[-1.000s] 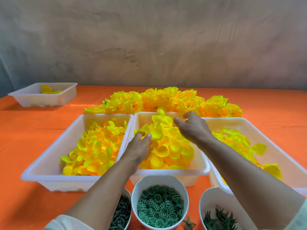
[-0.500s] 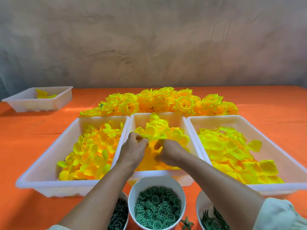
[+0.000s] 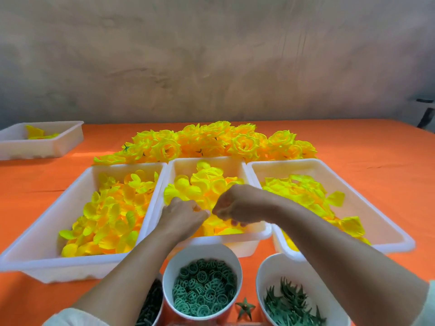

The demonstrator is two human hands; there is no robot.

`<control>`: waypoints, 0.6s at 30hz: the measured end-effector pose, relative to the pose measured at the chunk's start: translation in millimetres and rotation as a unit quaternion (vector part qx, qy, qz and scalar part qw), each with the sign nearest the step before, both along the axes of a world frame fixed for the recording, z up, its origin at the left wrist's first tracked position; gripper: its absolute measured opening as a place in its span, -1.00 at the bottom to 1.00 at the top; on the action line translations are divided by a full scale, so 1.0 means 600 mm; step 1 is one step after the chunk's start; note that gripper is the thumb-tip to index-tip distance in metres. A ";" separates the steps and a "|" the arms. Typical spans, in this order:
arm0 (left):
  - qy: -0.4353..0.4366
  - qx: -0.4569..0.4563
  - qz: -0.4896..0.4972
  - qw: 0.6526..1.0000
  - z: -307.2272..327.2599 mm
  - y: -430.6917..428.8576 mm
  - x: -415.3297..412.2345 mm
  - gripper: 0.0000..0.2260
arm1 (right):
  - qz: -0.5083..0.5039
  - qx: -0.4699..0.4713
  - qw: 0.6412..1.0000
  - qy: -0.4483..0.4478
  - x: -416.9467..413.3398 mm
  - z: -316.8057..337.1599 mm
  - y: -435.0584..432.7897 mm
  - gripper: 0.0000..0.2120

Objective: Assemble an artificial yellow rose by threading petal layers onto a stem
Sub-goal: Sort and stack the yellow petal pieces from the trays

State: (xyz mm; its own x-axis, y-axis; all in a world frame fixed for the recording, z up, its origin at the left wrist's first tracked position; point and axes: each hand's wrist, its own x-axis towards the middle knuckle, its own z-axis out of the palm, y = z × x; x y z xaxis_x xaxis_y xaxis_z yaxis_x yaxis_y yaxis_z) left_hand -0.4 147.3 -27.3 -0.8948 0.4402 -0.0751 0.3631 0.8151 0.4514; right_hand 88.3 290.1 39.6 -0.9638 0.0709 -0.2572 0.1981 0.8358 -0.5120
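White ring cup (image 3: 203,253) stands before the middle petal tray (image 3: 237,239), calyx cup (image 3: 281,267) beside.

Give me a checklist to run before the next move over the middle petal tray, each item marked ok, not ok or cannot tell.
1. Left hand and right hand both over the middle tray: ok.
2. Petal layer gripped between them: cannot tell, curled fingers hide it.
3. Stem in hand: cannot tell.
4. Petals available in that tray: ok.
5. Green rings stocked in the near cup: ok.
6. Green calyxes stocked in the cup to the right: ok.
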 end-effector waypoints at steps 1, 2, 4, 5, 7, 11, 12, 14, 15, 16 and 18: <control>0.001 -0.013 -0.006 1.000 -0.001 -0.001 -0.001 -0.69 | -0.021 -0.026 0.999 0.023 0.012 0.012 0.015 -0.80; -0.003 -0.024 -0.018 1.000 -0.002 -0.001 -0.003 -0.71 | -0.044 -0.045 0.997 0.049 0.023 0.024 0.033 -0.82; -0.029 -0.046 -0.047 0.997 -0.007 0.000 -0.009 -0.70 | -0.101 -0.058 0.988 0.098 0.048 0.041 0.079 -0.84; -0.048 -0.055 -0.056 0.996 -0.009 0.001 -0.012 -0.64 | -0.135 -0.059 0.982 0.117 0.062 0.046 0.104 -0.85; -0.074 -0.060 -0.056 0.994 -0.010 0.006 -0.015 -0.50 | -0.196 -0.060 0.969 0.141 0.089 0.045 0.155 -0.87; -0.004 -0.045 -0.021 0.999 -0.012 0.009 -0.011 -0.31 | -0.251 -0.049 0.960 0.114 0.144 0.010 0.228 -0.89; 0.027 -0.032 -0.015 0.999 -0.012 0.008 -0.007 -0.32 | -0.256 -0.040 0.960 0.104 0.155 -0.003 0.239 -0.90; 0.092 -0.003 -0.012 0.996 -0.011 0.005 0.004 -0.44 | -0.262 -0.014 0.961 0.093 0.167 -0.027 0.255 -0.92; 0.118 0.010 -0.013 0.993 -0.008 0.003 0.009 -0.52 | -0.256 0.017 0.963 0.085 0.170 -0.037 0.259 -0.92; 0.137 0.024 -0.014 0.990 -0.006 0.002 0.013 -0.59 | -0.242 0.064 0.966 0.069 0.172 -0.046 0.259 -0.86; 0.165 0.047 -0.016 0.985 0.000 0.000 0.021 -0.71 | -0.212 0.149 0.966 0.018 0.169 -0.064 0.251 -0.67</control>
State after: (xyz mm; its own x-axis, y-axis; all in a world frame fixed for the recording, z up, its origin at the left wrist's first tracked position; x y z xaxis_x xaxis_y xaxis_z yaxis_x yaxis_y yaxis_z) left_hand 12.2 147.5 -27.3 -0.8492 0.4600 0.2594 0.5276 0.7606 0.3783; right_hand 189.9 441.0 1.5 -0.8404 0.5260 -0.1306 0.5405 0.7954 -0.2743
